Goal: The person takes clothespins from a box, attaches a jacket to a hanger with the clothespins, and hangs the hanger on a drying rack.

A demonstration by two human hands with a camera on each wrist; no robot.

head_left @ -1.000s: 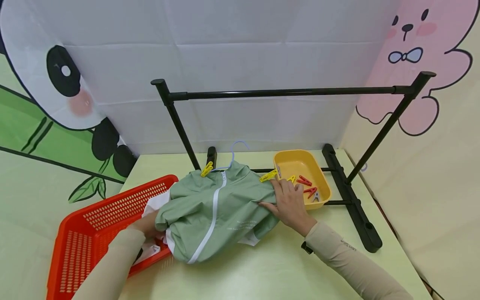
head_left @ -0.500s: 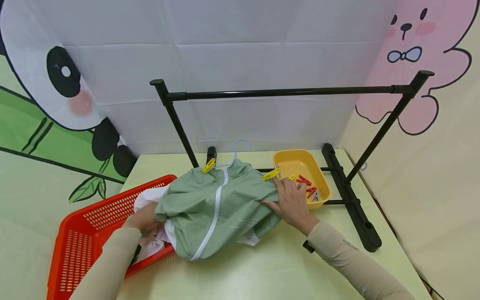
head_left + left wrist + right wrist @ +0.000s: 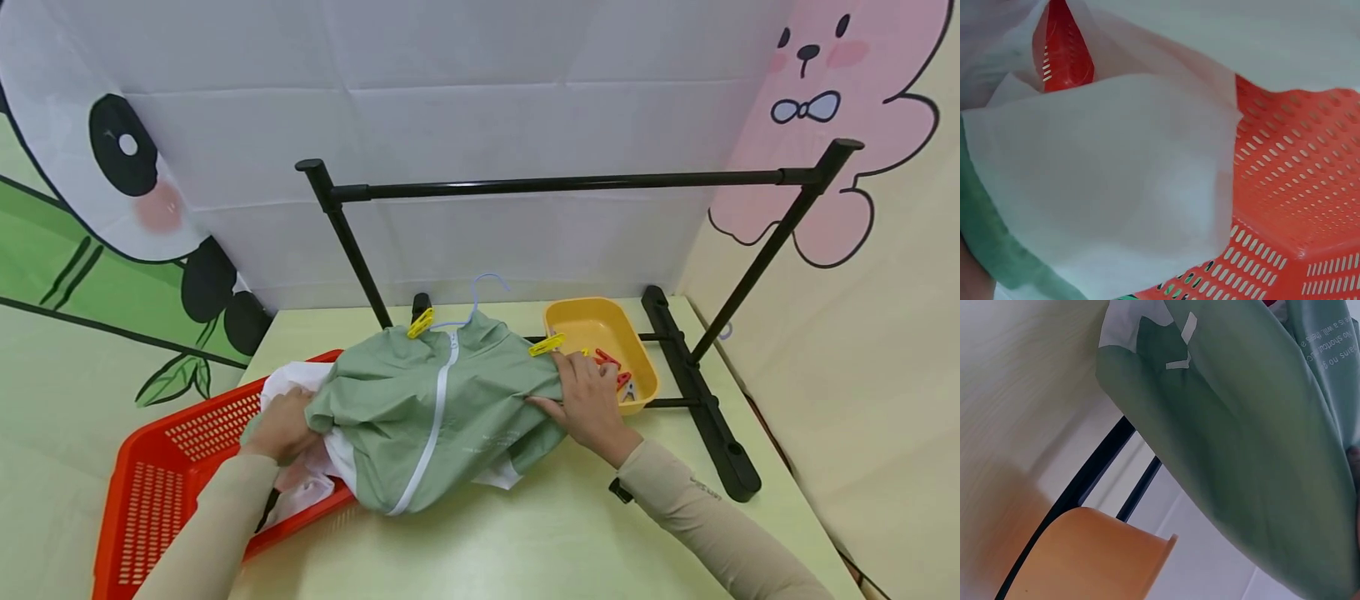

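A light green zip jacket [image 3: 487, 400] with a white zipper and white lower parts hangs on a blue hanger [image 3: 476, 298]. Two yellow clothespins [image 3: 422, 323] sit at its shoulders. My left hand [image 3: 283, 427] grips the jacket's left-side sleeve above the red basket; its fingertips are partly hidden by cloth. In the left wrist view, white fabric [image 3: 1110, 187] with a green edge fills much of the picture. On the other side, my right hand [image 3: 592, 408] pinches the jacket near the shoulder, thumb on the front. The right wrist view shows mostly the green sleeve [image 3: 1222, 450].
A red perforated basket [image 3: 153, 500] stands at the left, with white and pinkish cloth at its right end. Behind the right hand is a yellow bin [image 3: 592, 310] holding red clothespins [image 3: 606, 358] and others. A black rack [image 3: 570, 183] spans the table's back.
My left hand has risen and moved slightly leftward out of the basket with the sleeve. The jacket and hanger have shifted a little up and right. My right hand has barely moved.
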